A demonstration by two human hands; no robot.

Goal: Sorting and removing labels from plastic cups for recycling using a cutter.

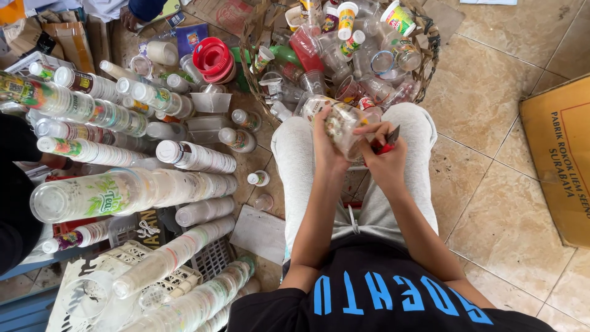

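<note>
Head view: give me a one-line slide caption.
Left hand grips a clear plastic cup; right hand holds a red-handled cutter against it.

Beige tiled floor [491, 203], daylit, cardboard [559, 154] alongside.

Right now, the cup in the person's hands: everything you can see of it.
The clear plastic cup is thin and see-through, with a printed patch on its side. It lies tilted over the person's lap, just in front of the woven basket. The left hand wraps it; the right hand, holding a small red-handled cutter, touches its side.

Two hands [359, 150], one woven basket [430, 55], one cardboard box [559, 154], roughly a dozen cup stacks [129, 190].
</note>
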